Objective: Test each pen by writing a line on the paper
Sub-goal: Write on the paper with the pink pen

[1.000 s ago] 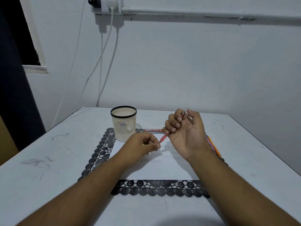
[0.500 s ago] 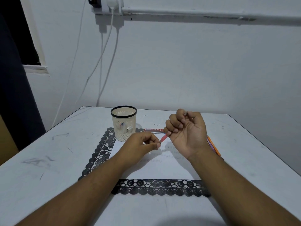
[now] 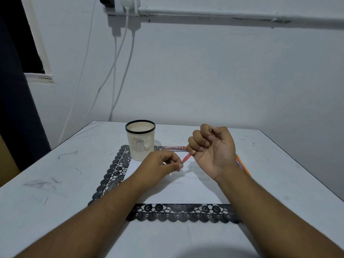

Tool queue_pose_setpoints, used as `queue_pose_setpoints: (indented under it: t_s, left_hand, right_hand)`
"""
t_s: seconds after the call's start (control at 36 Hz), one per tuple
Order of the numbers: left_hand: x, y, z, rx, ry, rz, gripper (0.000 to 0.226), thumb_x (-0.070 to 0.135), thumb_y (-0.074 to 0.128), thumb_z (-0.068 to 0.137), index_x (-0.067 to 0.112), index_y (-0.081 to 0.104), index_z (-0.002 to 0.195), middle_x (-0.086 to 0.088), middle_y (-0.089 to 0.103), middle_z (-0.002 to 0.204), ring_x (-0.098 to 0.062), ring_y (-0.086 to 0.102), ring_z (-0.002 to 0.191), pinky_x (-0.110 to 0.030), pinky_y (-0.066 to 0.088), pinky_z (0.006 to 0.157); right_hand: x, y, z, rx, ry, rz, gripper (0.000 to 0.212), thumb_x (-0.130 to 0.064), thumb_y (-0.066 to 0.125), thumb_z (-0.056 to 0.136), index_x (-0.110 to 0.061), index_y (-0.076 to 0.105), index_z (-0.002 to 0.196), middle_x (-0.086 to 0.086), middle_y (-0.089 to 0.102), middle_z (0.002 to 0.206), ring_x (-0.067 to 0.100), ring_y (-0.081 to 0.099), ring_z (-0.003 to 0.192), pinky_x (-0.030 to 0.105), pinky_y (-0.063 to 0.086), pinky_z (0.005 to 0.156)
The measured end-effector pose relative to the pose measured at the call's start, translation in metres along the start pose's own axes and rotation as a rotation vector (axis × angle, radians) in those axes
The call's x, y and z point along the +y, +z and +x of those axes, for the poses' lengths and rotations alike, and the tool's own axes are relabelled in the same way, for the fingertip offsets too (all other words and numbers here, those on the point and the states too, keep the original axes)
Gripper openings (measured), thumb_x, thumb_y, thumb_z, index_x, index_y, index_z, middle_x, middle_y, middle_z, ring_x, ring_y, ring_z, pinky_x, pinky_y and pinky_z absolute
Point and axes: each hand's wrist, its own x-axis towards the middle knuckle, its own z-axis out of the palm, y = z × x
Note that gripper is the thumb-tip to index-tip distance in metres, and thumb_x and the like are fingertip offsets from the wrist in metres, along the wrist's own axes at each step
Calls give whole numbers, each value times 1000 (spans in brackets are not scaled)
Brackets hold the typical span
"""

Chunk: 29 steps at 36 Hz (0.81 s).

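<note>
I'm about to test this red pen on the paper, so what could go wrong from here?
The right hand grips the red pen in a fist, palm up, tip above the paper; it may need regripping and could slip. The left hand pinches near the tip and might get inked. The pen cup stands close and could be knocked.

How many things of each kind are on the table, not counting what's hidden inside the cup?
Pens you can see outside the cup: 3 (red pen in the right hand, red pen lying behind it, orange pen beside the wrist)
Mesh cup: 1
Paper: 1
Black lace mat: 1
Total: 6
</note>
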Motion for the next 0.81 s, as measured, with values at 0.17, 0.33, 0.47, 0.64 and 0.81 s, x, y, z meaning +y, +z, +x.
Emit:
queue_pose_setpoints:
  t_s: [0.17,0.33,0.47,0.64,0.81]
  left_hand:
    - [0,0,1,-13,-3,-4,10,13,77,90,19,75,83,6,74,78,-4,63,73,-21,48,71]
    - [0,0,1,-9,8,9,8,13,77,90,17,75,83,8,73,77,-2,61,69,-16,46,68]
    - [0,-1,0,-3,27,30,6,13,77,90,15,75,85,7,73,77,-2,60,71,-13,43,67]
    - [-2,-2,0,1,18,67,10,16,77,90,23,76,83,5,74,80,-5,63,73,-17,47,68]
    - [-2,0,1,24,31,63,7,18,79,89,22,76,84,7,71,80,-5,62,74,-18,47,69]
  right_hand:
    - [-2,-1,0,2,14,6,27,-27,36,86,-19,33,60,0,23,59,18,15,59,34,18,59]
    - [-2,-2,1,2,4,26,27,-29,38,86,-18,32,61,0,22,60,18,16,58,34,18,59]
    - [-2,-2,1,-2,-2,40,27,-32,39,85,-18,34,62,0,23,61,18,16,59,34,20,59]
    - [-6,-2,1,-6,-7,23,27,-28,37,85,-19,33,60,0,22,60,18,16,59,34,20,59]
    - [-7,-1,1,-5,-7,18,28,-30,38,86,-18,34,61,0,24,60,17,19,57,35,19,60]
